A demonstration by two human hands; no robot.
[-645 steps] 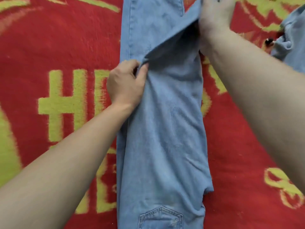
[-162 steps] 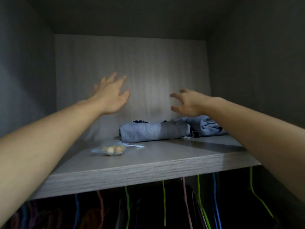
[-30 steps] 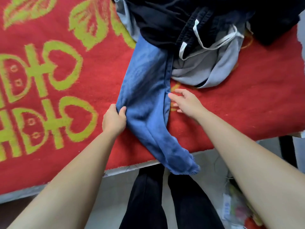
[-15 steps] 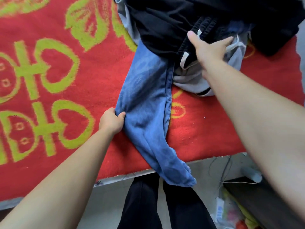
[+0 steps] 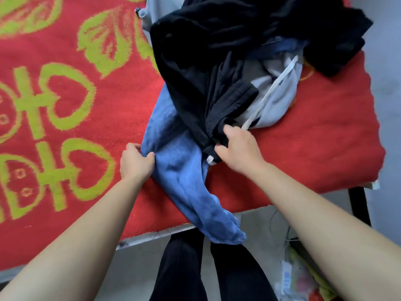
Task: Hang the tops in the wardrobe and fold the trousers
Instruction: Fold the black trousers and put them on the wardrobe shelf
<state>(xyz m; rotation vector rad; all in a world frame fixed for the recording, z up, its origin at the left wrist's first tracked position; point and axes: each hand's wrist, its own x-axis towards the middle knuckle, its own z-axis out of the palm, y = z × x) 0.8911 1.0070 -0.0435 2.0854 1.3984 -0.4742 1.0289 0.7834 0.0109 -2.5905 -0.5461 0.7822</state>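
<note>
A pair of blue jeans (image 5: 180, 170) lies on the red blanket (image 5: 314, 148), one leg end hanging over the bed's front edge. My left hand (image 5: 135, 164) pinches the jeans' left edge. A black garment with a white drawstring (image 5: 208, 92) lies across the jeans' upper part. My right hand (image 5: 238, 146) grips its waistband end, pulled down over the jeans. Under the black cloth sits a light grey garment (image 5: 277, 96). More black clothes (image 5: 303, 29) are heaped at the back.
The red blanket carries yellow-green patterns (image 5: 43, 109) on its left part. Below the bed edge are my black trouser legs (image 5: 208, 268) on a grey floor. A clutter of bags and cables (image 5: 299, 276) lies on the floor at the lower right.
My right hand took the black garment's waistband from the pile and pulled it down toward me over the jeans. My left hand kept its pinch on the jeans' edge.
</note>
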